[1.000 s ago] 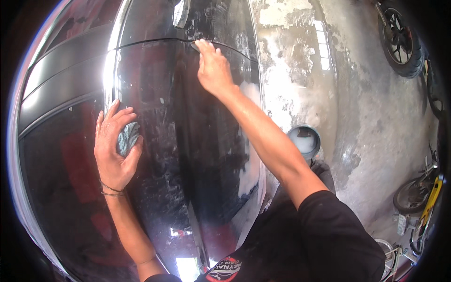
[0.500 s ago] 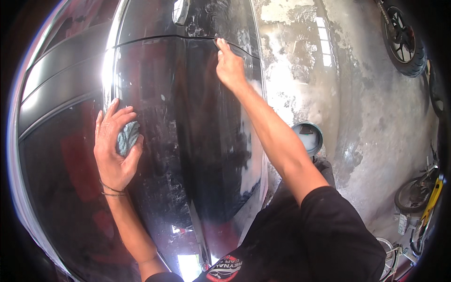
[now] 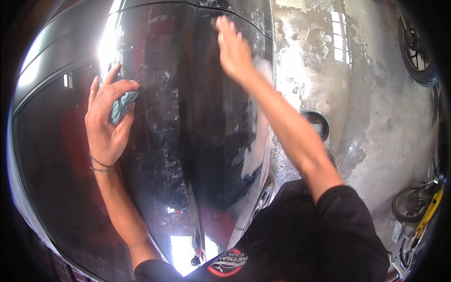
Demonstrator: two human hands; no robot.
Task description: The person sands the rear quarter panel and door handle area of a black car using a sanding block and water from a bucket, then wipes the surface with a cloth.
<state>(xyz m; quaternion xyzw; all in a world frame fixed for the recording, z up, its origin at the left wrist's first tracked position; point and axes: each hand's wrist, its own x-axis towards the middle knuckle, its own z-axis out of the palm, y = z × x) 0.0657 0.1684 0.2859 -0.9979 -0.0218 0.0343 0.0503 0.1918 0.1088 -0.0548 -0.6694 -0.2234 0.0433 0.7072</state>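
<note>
A dark, glossy car side (image 3: 159, 141) with whitish smears and dull patches fills the left and middle of the view. My left hand (image 3: 105, 110) rests at the bright edge below the windows. Between its thumb and fingers is a crumpled blue-grey cloth (image 3: 123, 108). Farther forward, my right hand (image 3: 235, 49) lies over the door panel, fingers straight and held together, a little blurred. A small dark flat piece (image 3: 213, 22) peeks out beside its fingertips; most of it is hidden. The panel seam (image 3: 225, 10) runs just beyond that hand.
On the wet, blotchy concrete floor (image 3: 366, 108) to the right stands a round bucket (image 3: 324, 123), partly behind my right forearm. A motorcycle wheel (image 3: 416, 58) shows at the far right. Lower down are another wheel (image 3: 408, 205) and a yellow frame part (image 3: 430, 207).
My right hand has come off the seam toward me, onto the panel. My left hand keeps the cloth at about the same place on the car. The whole view has shifted.
</note>
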